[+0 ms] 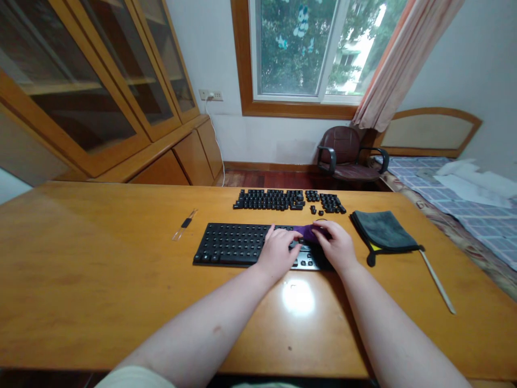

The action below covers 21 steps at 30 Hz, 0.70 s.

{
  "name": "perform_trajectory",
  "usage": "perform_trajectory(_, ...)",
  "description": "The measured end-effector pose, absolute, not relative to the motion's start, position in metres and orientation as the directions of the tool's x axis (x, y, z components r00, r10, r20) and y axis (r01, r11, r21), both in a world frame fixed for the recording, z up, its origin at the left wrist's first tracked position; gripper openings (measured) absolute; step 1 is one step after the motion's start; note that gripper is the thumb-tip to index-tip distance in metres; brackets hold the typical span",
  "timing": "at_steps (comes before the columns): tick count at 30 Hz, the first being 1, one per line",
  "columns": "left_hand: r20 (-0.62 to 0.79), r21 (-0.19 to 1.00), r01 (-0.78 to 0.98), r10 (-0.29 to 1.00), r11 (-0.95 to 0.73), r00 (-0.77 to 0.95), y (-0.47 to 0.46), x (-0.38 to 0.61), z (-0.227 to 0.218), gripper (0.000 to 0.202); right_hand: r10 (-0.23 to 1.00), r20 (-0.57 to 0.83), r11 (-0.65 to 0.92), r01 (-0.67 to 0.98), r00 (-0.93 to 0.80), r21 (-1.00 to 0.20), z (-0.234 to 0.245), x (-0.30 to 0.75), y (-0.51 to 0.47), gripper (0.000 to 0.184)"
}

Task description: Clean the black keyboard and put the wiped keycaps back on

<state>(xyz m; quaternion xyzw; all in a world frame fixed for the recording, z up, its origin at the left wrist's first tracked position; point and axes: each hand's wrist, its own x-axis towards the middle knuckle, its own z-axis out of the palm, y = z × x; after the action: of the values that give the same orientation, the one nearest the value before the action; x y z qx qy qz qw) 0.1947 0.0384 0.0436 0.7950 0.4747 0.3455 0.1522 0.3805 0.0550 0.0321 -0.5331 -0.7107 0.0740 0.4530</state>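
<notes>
Wood surface [100, 269]: polished, glare near the front edge; likely slick under hard, light objects.
Keyboard [234, 242]: flat on the surface, directly under both hands; most switches bare, some caps on along the front left. Probably stiff, moderately light, prone to sliding if pushed. Best hold: both short ends or the outer frame, clear of exposed switch stems, likely the fragile part.
Keycap rows [270, 200]: laid out behind the keyboard; probably hard, very light, easily scattered.
Grey cloth [383, 229]: folded, right of the keyboard; likely soft, limp; best taken by a folded edge.
Left hand [278, 248]: over the keyboard, thumb and index finger apart, index at the left end of the purple piece; firm hold or mere contact, cannot tell.
Right hand [337, 243]: thumb and fingers closed on the right end of the purple piece.
Purple piece [307, 233]: on the keyboard's right half, between both hands. Apparently soft, light, pliable; cloth or gel, cannot tell. Best hold: bunched middle or both ends.
Pale stick [438, 283]: beside the grey cloth; probably light, stiff; grip mid-length.
Wire puller [186, 222]: left of the keyboard; thin, bendable-looking loops; take by the dark middle.
</notes>
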Motion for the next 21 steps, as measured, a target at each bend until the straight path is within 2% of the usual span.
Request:
perform_trajectory(4,0.451,0.538,0.661,0.841,-0.524,0.299,0.033,0.194,0.046,0.018,0.868,0.495,0.382,0.594,0.032,-0.708,0.033,0.381,0.051,0.02)
perform_trajectory(7,0.469,0.544,0.656,0.838,-0.523,0.279,0.033,0.195,0.047,0.018,0.928,0.372,0.356,0.36,-0.027,-0.862,0.035,0.377,0.049,0.016)
perform_trajectory(9,0.481,0.553,0.643,0.833,-0.53,0.273,0.033,0.196,0.046,0.018,0.96,0.273,0.281,0.169,-0.07,-0.945,0.035,0.372,0.048,0.012)
perform_trajectory(11,0.493,0.57,0.624,0.83,-0.535,0.261,0.033,0.197,0.046,0.018,0.974,0.208,0.211,0.025,-0.093,-0.977,0.034,0.368,0.048,0.01)
perform_trajectory(13,0.501,0.592,0.606,0.831,-0.532,0.24,0.034,0.197,0.044,0.018,0.979,0.185,0.184,-0.017,-0.086,-0.983,0.033,0.366,0.049,0.015)
perform_trajectory(15,0.499,0.616,0.594,0.84,-0.517,0.213,0.036,0.197,0.043,0.018,0.977,0.205,0.209,0.071,-0.062,-0.975,0.034,0.368,0.05,0.014)
perform_trajectory(17,0.489,0.641,0.589,0.854,-0.492,0.181,0.038,0.196,0.041,0.017,0.959,0.265,0.282,0.276,-0.095,-0.919,0.037,0.372,0.05,0.012)
perform_trajectory(19,0.478,0.663,0.587,0.866,-0.466,0.147,0.039,0.196,0.04,0.017,0.925,0.309,0.38,0.501,-0.221,-0.778,0.043,0.376,0.049,0.013)
perform_trajectory(21,0.475,0.676,0.585,0.872,-0.447,0.117,0.041,0.196,0.04,0.017,0.897,0.287,0.441,0.654,-0.335,-0.615,0.048,0.376,0.048,0.016)
